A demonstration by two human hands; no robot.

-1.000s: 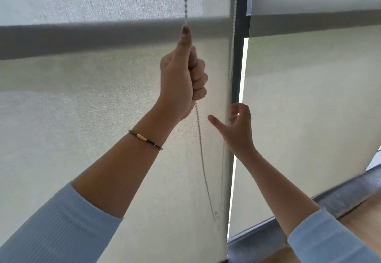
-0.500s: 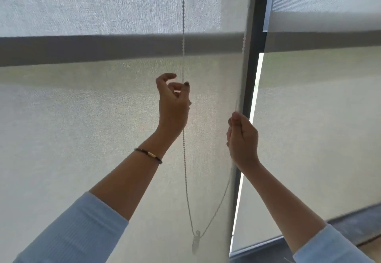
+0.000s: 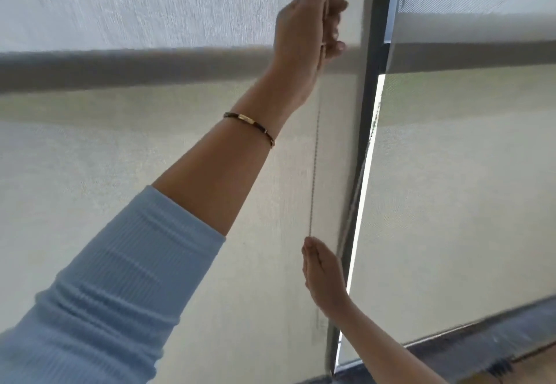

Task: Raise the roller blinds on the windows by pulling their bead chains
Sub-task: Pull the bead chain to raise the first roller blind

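Note:
A pale roller blind (image 3: 120, 173) fills the left and middle of the view, fully covering its window. Its bead chain (image 3: 314, 158) runs straight down in front of the fabric near the blind's right edge. My left hand (image 3: 304, 34) is raised high near the top of the frame and shut on the chain. Lower down, my right hand (image 3: 322, 275) is closed around the same strand, and the chain is taut between the two hands. A second roller blind (image 3: 466, 188) hangs to the right, also down.
A dark window frame post (image 3: 365, 143) separates the two blinds, with a bright strip of daylight beside it. A dark horizontal bar (image 3: 120, 68) shows through the fabric. The grey sill (image 3: 481, 341) runs along the bottom right.
My left hand has gone up the chain and closed on it near the top. My right hand has dropped lower and grips the front strand.

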